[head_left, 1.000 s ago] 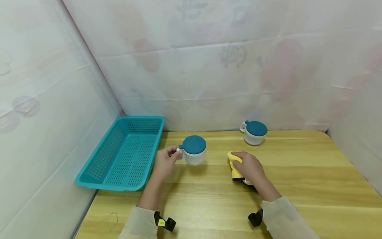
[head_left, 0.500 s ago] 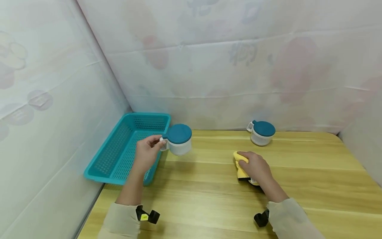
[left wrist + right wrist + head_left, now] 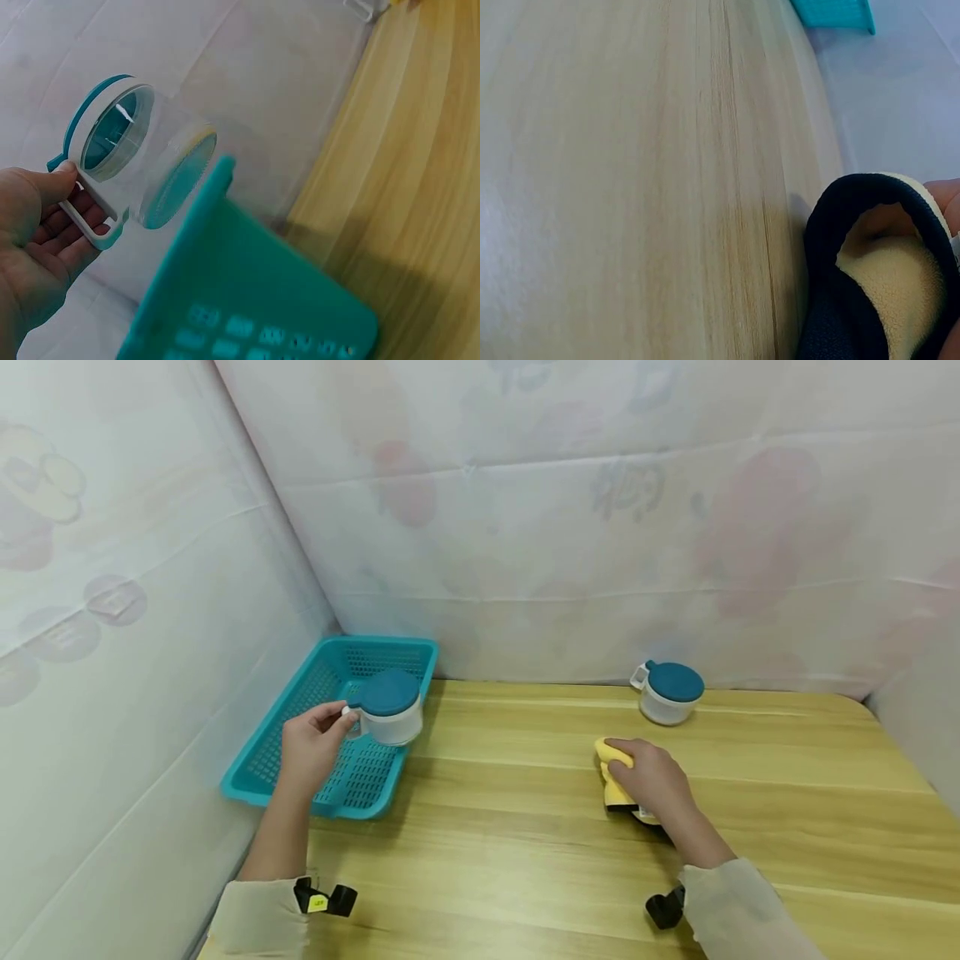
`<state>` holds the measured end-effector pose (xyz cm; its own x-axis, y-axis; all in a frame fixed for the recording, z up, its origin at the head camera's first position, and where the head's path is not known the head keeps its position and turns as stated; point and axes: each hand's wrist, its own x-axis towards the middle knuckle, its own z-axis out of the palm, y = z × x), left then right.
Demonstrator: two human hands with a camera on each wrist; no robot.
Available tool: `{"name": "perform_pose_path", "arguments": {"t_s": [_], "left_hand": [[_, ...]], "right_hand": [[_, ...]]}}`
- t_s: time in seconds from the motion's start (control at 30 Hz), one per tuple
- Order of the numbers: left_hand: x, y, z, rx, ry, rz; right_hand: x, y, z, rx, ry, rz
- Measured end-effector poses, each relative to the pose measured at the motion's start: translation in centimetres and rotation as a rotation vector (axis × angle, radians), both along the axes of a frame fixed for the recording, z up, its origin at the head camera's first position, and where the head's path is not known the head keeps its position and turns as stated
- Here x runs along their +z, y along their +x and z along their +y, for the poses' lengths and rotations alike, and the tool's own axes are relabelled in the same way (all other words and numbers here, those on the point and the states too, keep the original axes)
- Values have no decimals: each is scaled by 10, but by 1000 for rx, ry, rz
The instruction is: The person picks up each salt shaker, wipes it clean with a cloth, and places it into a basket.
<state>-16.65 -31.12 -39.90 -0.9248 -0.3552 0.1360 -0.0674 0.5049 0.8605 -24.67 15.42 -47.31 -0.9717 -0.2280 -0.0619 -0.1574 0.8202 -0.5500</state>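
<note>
My left hand (image 3: 309,752) pinches the white handle of a clear seasoning jar (image 3: 394,727) with a blue lid. The jar is held in the air over the right part of the turquoise basket (image 3: 234,787). In the left wrist view, the jar's clear body (image 3: 169,139) is tilted near the basket's rim (image 3: 222,174). On the table, my right hand (image 3: 654,777) grips a soft yellow fleece thing (image 3: 615,785) with dark trim. The right wrist view shows its black-edged opening (image 3: 832,199) and fuzzy yellow lining; its full shape is hidden.
A second blue-lidded seasoning jar (image 3: 670,697) stands near the table's back edge, behind my right hand. The wooden table (image 3: 495,827) meets pale printed cloth walls (image 3: 525,552) at the back and left.
My left hand has carried the jar leftward, from above the table to over the basket. The right hand keeps its grip on the yellow fleece thing. The head view has shifted slightly.
</note>
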Motion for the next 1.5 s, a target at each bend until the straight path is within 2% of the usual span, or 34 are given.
{"name": "perform_pose_path", "arguments": {"t_s": [0.17,0.33,0.47,0.67,1.13,1.33,1.5], "left_hand": [[-6,6,-20,49,-28,-38],[-9,6,-35,81,-38,-64],[-12,4,-41,85,-42,-85],[-18,-6,-45,88,-72,-109],[-25,-27,-45,53,-125,-156],[-24,-32,-46,9,-153,-214],[-29,-35,-47,-15,-183,-246]], "right_hand": [[-1,0,4,3,6,11],[-2,2,9,-6,12,8],[-2,2,10,-9,6,0],[-2,3,12,-8,22,0],[-5,3,16,-5,18,4],[-7,3,15,-3,26,3],[-7,4,13,-6,28,6]]}}
